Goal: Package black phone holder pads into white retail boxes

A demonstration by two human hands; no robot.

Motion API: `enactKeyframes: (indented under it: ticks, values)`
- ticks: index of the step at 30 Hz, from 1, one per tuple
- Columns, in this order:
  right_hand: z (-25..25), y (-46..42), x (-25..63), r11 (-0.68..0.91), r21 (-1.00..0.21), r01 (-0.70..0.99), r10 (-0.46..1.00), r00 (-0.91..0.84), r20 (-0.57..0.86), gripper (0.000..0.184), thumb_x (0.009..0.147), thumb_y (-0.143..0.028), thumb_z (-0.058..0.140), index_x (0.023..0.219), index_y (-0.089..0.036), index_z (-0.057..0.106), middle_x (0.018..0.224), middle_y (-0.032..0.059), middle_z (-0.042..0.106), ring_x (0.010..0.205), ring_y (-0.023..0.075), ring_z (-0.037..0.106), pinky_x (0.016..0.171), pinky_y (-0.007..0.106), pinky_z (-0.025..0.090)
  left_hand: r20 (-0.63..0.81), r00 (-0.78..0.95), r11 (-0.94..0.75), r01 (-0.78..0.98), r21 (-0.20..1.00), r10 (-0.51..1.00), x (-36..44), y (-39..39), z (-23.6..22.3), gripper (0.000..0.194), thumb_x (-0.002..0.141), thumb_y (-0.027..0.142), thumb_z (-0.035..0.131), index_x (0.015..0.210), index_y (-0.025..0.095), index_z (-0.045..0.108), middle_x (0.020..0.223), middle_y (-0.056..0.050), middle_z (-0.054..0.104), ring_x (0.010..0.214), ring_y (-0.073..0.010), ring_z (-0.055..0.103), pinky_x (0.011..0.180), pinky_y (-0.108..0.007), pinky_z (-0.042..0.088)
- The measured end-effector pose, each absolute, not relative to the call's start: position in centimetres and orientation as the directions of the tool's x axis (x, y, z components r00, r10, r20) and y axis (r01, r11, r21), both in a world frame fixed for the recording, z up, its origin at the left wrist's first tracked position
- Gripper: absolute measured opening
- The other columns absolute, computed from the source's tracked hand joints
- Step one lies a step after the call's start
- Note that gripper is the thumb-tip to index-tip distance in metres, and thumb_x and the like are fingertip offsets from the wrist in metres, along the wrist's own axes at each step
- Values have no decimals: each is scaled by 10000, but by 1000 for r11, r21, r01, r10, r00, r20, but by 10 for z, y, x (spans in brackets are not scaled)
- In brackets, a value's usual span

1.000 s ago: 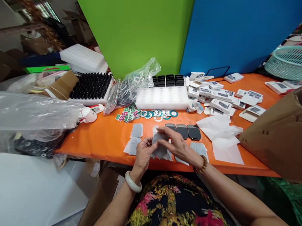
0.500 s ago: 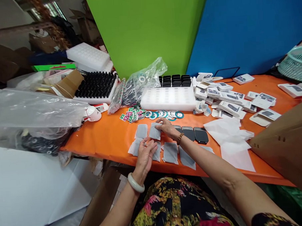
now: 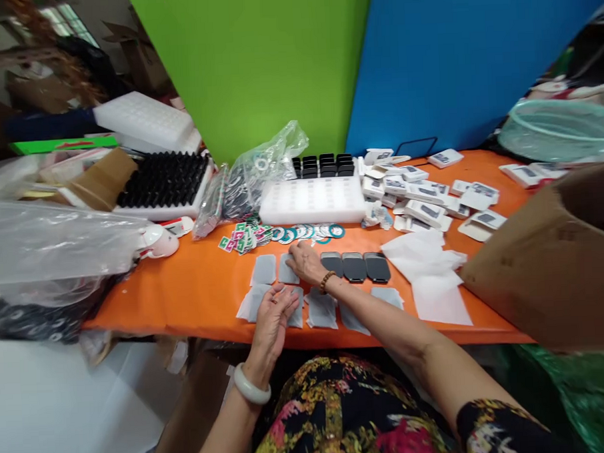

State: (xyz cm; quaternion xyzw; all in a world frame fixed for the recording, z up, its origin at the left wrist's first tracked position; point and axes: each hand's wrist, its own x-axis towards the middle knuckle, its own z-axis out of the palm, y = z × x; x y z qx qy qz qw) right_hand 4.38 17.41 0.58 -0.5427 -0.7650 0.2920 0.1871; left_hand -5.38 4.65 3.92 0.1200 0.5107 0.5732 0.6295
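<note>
My right hand (image 3: 306, 262) lies flat, fingers stretched out, on a small grey pouch (image 3: 286, 270) in the far row on the orange table (image 3: 199, 284). Another grey pouch (image 3: 264, 269) lies just left of it. My left hand (image 3: 274, 314) rests at the table's near edge, fingers loosely spread over the near row of pouches (image 3: 322, 310), holding nothing that I can see. Three dark flat devices (image 3: 354, 267) lie side by side right of my right hand.
White foam tray (image 3: 313, 200), round and square stickers (image 3: 282, 233), plastic bags (image 3: 252, 178) and a tray of black parts (image 3: 164, 182) stand behind. Small white boxes (image 3: 423, 198) and white sheets (image 3: 431, 274) lie at right. A brown cardboard box (image 3: 554, 262) looms near right.
My right hand carried a grey pouch from in front of me out to the far row and laid it down. My left hand let go and sank to the near pouches.
</note>
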Motion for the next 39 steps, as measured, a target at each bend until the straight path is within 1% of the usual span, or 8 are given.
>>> enactKeyframes:
  ticks: [5,9,13,18,24,31,35,39]
  values:
    - [18,152,79,325,-623,712,942,-304,144,344,885,-332,565,1192,-177,542,1184,126,536,1110,260,473,949,386,382,-522,-146,374,-541,753,840,-48,52,45,316,706,69,726,929,161,523,903,-60,714,830,-178,716,773,-255,576]
    - [24,112,146,352,-726,590,934,-174,312,211,920,-296,500,1071,-189,601,1053,97,599,983,214,559,893,353,442,-519,-91,410,-503,761,850,-39,56,47,272,703,78,722,908,145,556,911,-76,721,824,-182,718,742,-242,581]
    - [9,71,235,181,-726,663,939,103,328,189,896,-338,514,953,-193,621,951,100,637,908,238,585,849,403,467,-501,-3,435,-490,755,866,-19,58,49,303,651,146,782,884,140,587,857,-66,723,786,-174,714,727,-238,577]
    - [-20,41,313,-97,-568,818,862,354,362,366,867,-424,502,1079,-135,576,1046,170,586,959,293,545,847,451,457,-505,132,509,-423,750,853,13,60,52,346,595,239,832,852,131,628,869,-77,722,802,-187,707,751,-264,569]
    - [-24,42,321,-417,-373,829,851,501,160,263,788,-406,594,885,-162,583,940,151,573,896,301,526,766,408,422,-517,188,548,-352,759,835,40,60,55,347,595,276,838,849,132,650,905,-89,725,760,-164,697,727,-258,556]
    - [-3,36,322,-331,-781,529,844,537,6,275,746,-402,569,589,-220,436,599,-4,464,597,166,428,590,302,349,-515,273,579,-280,765,812,53,57,56,409,589,357,848,862,142,632,920,-94,716,797,-167,679,775,-283,530]
    - [22,17,301,-223,-946,236,921,369,-125,351,730,-502,640,642,-214,460,568,-44,394,524,115,333,485,249,259,-522,316,598,-233,767,792,66,56,53,472,624,435,822,957,164,624,992,-96,682,893,-182,656,846,-308,498]
    - [39,8,265,-172,-985,33,976,143,-166,384,729,-521,681,671,-202,475,617,-34,435,564,108,385,508,234,306,-488,449,636,-278,720,749,78,58,57,527,676,571,734,999,169,623,985,-101,680,861,-199,651,797,-318,489]
